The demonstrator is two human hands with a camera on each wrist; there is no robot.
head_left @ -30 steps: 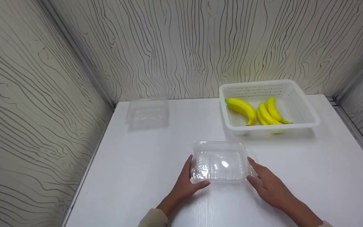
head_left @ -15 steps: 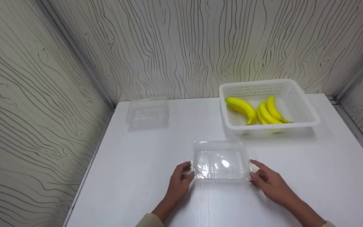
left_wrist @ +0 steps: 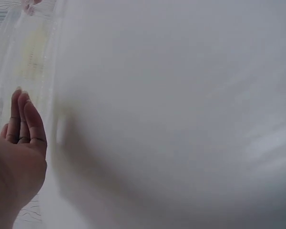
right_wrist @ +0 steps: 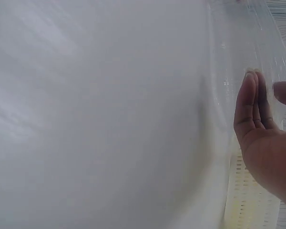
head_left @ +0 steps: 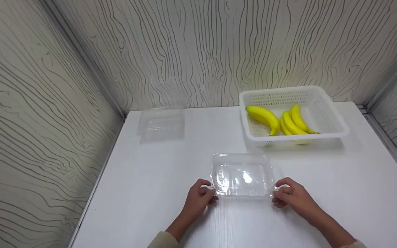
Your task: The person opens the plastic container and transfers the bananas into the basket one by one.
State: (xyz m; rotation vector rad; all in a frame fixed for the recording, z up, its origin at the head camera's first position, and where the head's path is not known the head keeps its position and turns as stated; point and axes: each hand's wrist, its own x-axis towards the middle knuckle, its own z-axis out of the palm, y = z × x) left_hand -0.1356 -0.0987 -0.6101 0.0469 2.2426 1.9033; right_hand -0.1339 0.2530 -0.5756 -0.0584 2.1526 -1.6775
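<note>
A clear plastic lidded box (head_left: 242,175) lies on the white table (head_left: 339,186), near its front middle. My left hand (head_left: 208,191) is at the box's near left corner, with curled fingers and thumb pinching the rim. At the near right corner my right hand (head_left: 280,191) pinches the rim the same way. In the left wrist view the left hand (left_wrist: 9,110) has its fingers against the clear box (left_wrist: 28,57). The right wrist view shows the right hand (right_wrist: 269,90) with thumb and fingers on either side of the box edge (right_wrist: 257,43).
A white slotted basket (head_left: 333,119) holding yellow bananas (head_left: 281,120) stands at the back right. A second clear plastic box (head_left: 161,124) sits at the back left. Patterned walls close in the table on the left, back and right.
Both hands slid back from the box's sides to its near corners, and their fingers curled onto the rim. The box stayed where it was.
</note>
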